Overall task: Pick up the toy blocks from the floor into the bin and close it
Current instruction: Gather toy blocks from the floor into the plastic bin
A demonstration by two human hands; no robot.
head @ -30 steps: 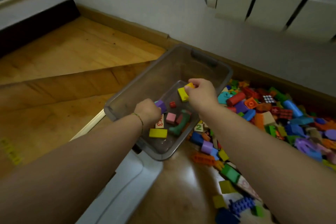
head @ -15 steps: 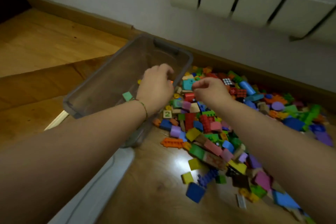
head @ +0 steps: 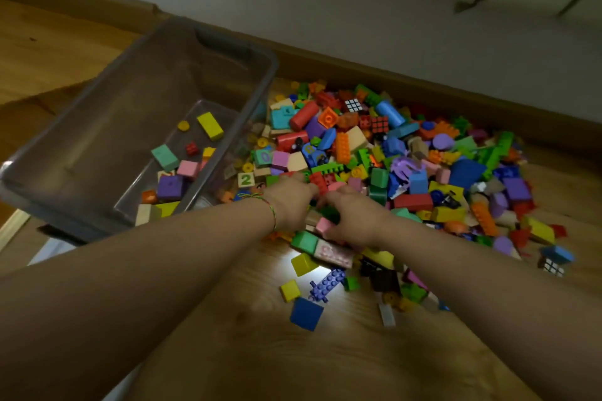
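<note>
Clearly early going: the bin (head: 97, 114) holds only a thin scatter, among them a yellow block (head: 210, 125) and a purple block (head: 170, 187). The main pile of blocks (head: 407, 156) lies on the floor (head: 260, 361) along the skirting. Both hands are down at the pile's near edge, side by side, almost touching. Left hand (head: 293, 202), threaded bracelet (head: 272, 210) at the wrist: fingers curled down into the blocks by a red studded brick (head: 317, 181). Grip half closed; fingertips buried, so cannot tell what it has hold of, if anything. Right hand (head: 355, 218): fingers likewise curled over the heap, a pink block (head: 324, 225) against its thumb side; pinched or merely touched, cannot tell. Key relation: the bin sits left of both hands and a little beyond them, top open, no lid on. Its long axis runs near-left to far-right, so one long wall faces the pile, with blocks just beside its foot. Left hand is nearer that wall; the right would have to reach past the left. Judgement: gathering step, then a short lift leftward over the rim. Risk: small pieces spilling from a full handful short of the wall.
</note>
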